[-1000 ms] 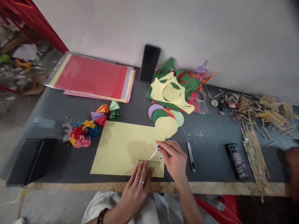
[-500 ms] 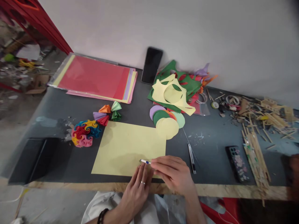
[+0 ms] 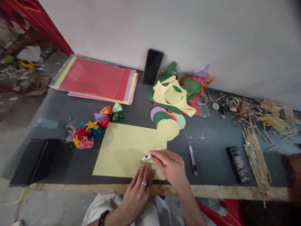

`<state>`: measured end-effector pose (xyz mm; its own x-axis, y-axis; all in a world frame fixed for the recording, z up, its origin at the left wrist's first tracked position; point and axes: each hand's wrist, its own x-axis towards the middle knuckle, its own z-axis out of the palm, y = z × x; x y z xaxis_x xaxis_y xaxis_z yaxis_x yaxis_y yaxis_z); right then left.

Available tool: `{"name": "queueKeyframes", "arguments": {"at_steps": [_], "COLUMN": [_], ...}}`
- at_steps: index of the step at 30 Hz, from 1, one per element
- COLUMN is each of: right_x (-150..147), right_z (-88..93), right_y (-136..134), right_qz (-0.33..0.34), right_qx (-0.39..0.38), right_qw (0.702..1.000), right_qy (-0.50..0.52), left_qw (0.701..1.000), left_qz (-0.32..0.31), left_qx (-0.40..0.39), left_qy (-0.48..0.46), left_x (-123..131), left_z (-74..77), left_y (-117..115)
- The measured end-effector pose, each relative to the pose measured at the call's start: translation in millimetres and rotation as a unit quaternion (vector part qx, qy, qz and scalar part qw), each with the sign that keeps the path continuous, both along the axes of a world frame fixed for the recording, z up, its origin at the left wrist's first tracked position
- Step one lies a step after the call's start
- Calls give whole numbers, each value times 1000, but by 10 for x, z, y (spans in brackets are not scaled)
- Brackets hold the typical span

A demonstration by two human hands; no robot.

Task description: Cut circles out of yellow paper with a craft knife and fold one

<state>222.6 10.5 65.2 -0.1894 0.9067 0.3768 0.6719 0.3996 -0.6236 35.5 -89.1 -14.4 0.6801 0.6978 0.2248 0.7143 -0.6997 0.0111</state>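
A pale yellow sheet (image 3: 124, 142) lies in front of me. Across its lower right part is a narrow, see-through ruler (image 3: 150, 162), partly hidden by hands. My left hand (image 3: 141, 182) lies flat with its fingers stretched out, their tips at the ruler's near edge. Pinched in the fingers of my right hand (image 3: 170, 164) is a small white drawing compass (image 3: 144, 158) with blue knobs, its tip just over the ruler. A utility knife (image 3: 192, 160) is on the table to the right, and several paper circles (image 3: 168, 129) overlap the sheet's far right corner.
Folded paper pieces (image 3: 105, 110) and a curly coloured paper piece (image 3: 86, 135) lie left. Behind are packed paper sheets (image 3: 94, 77), a leaning phone (image 3: 152, 66) and paper offcuts (image 3: 175, 94). Right are a flowered phone (image 3: 238, 164) and wooden sticks (image 3: 257, 157).
My right hand has moved slightly up and left, tilting the compass so both its white parts show. More of the ruler is visible. My left hand has barely moved.
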Motion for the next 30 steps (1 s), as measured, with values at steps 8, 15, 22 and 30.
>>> {"name": "queueKeyframes", "arguments": {"at_steps": [8, 15, 22, 30], "right_x": [303, 392, 192, -342], "right_z": [50, 116, 207, 353], "right_y": [-161, -532, -798, -592], "right_qz": [-88, -88, -21, 49], "right_qx": [7, 54, 140, 193], "right_qw": [994, 984, 938, 908], "right_qy": [-60, -143, -315, -370], "left_qw": [997, 1000, 998, 981], "left_qz": [-13, -6, 22, 166], "left_qx": [27, 1, -43, -86], "left_qy": [77, 13, -50, -56], "left_x": [-14, 6, -228, -772], "left_z": [62, 38, 86, 284], "left_y": [59, 40, 23, 152]}}
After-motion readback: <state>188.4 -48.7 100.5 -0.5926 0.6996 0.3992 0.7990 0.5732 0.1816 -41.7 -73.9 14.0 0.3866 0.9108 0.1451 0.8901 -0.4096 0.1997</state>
